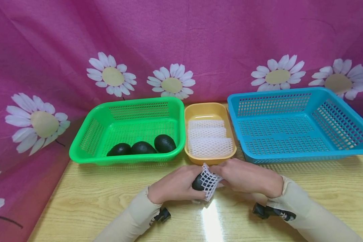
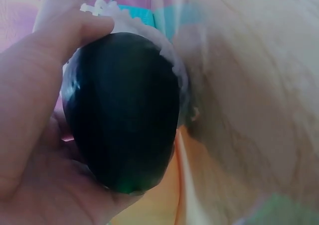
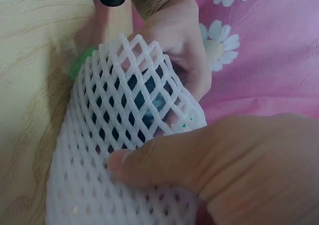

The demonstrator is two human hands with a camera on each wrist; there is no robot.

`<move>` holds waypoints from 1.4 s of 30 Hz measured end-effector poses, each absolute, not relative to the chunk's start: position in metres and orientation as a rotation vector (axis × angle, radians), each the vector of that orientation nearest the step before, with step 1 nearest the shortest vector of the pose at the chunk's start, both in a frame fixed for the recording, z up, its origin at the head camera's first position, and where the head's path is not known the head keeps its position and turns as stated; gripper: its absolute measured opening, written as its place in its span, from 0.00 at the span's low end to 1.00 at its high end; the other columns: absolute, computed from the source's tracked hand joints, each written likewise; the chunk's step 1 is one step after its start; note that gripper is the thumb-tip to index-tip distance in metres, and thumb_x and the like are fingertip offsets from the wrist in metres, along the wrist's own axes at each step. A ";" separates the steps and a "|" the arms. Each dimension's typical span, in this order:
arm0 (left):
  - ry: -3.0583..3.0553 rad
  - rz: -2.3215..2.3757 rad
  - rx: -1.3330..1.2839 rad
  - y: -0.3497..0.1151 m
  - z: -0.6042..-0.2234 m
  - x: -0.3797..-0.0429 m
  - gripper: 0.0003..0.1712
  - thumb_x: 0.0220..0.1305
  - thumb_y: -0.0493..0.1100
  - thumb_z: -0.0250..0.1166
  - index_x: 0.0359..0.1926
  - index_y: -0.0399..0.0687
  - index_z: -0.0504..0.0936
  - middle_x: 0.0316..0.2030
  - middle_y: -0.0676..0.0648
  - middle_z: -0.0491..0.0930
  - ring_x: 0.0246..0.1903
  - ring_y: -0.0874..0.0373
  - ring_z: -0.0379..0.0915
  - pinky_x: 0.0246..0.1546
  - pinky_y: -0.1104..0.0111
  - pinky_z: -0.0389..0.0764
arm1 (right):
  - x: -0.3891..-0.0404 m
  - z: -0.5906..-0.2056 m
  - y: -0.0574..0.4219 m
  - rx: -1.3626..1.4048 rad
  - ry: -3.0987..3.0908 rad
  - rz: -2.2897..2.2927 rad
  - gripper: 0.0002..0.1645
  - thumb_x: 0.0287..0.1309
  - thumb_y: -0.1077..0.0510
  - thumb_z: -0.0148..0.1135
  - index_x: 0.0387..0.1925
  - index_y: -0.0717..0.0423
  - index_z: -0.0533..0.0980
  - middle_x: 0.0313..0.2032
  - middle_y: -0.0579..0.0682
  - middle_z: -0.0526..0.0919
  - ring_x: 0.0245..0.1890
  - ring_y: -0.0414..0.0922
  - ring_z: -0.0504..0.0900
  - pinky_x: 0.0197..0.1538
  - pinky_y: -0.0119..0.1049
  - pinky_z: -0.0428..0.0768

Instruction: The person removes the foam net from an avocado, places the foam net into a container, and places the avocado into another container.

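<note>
My left hand (image 1: 179, 183) grips a dark avocado (image 2: 122, 112) from the left, thumb and fingers curled round it. A white foam net sleeve (image 3: 124, 115) covers the avocado's right end, its mesh stretched open there. From the right, my right hand (image 1: 245, 176) pinches the sleeve, with the thumb (image 3: 144, 162) lying on the mesh in the right wrist view. Both hands are low over the table, just in front of the yellow tray (image 1: 210, 161). The avocado's left end is bare in the left wrist view.
A green basket (image 1: 127, 159) at the left holds three dark avocados (image 1: 164, 144). Several white foam net sleeves (image 1: 210, 147) lie in the yellow tray. At the right stands a blue basket (image 1: 290, 158). A pink flowered cloth (image 1: 214, 50) hangs behind the wooden table (image 1: 87, 201).
</note>
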State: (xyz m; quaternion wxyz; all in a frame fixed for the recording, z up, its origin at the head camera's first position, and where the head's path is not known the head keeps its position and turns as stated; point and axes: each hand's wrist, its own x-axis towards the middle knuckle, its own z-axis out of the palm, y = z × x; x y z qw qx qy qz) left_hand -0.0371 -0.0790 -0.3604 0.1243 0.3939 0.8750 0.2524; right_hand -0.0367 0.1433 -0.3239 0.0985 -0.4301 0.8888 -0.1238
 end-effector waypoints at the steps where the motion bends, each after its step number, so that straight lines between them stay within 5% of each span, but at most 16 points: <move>1: 2.555 0.727 1.151 -0.079 -0.360 -0.037 0.21 0.51 0.56 0.67 0.44 0.56 0.75 0.35 0.61 0.77 0.30 0.73 0.72 0.31 0.85 0.73 | -0.037 -0.324 0.143 -1.273 2.630 -0.369 0.11 0.54 0.61 0.68 0.40 0.50 0.78 0.33 0.41 0.84 0.31 0.34 0.81 0.34 0.28 0.80; 11: 2.589 0.674 1.188 -0.083 -0.356 -0.037 0.21 0.53 0.59 0.66 0.44 0.56 0.76 0.36 0.60 0.78 0.31 0.71 0.72 0.29 0.85 0.71 | -0.037 -0.325 0.145 -1.236 2.630 -0.357 0.13 0.49 0.66 0.67 0.36 0.49 0.77 0.31 0.41 0.81 0.28 0.33 0.76 0.31 0.26 0.75; 31: 2.664 0.639 1.197 -0.090 -0.349 -0.039 0.24 0.52 0.64 0.67 0.45 0.58 0.77 0.37 0.61 0.78 0.35 0.69 0.72 0.34 0.82 0.71 | -0.038 -0.327 0.146 -1.262 2.650 -0.363 0.10 0.50 0.62 0.67 0.33 0.48 0.74 0.30 0.39 0.79 0.26 0.32 0.73 0.29 0.25 0.73; 42: 2.703 0.686 1.138 -0.094 -0.344 -0.041 0.33 0.55 0.62 0.65 0.61 0.58 0.72 0.49 0.56 0.77 0.45 0.66 0.75 0.44 0.75 0.78 | -0.039 -0.331 0.147 -1.280 2.670 -0.377 0.13 0.51 0.61 0.65 0.35 0.47 0.70 0.30 0.40 0.79 0.27 0.32 0.75 0.29 0.25 0.73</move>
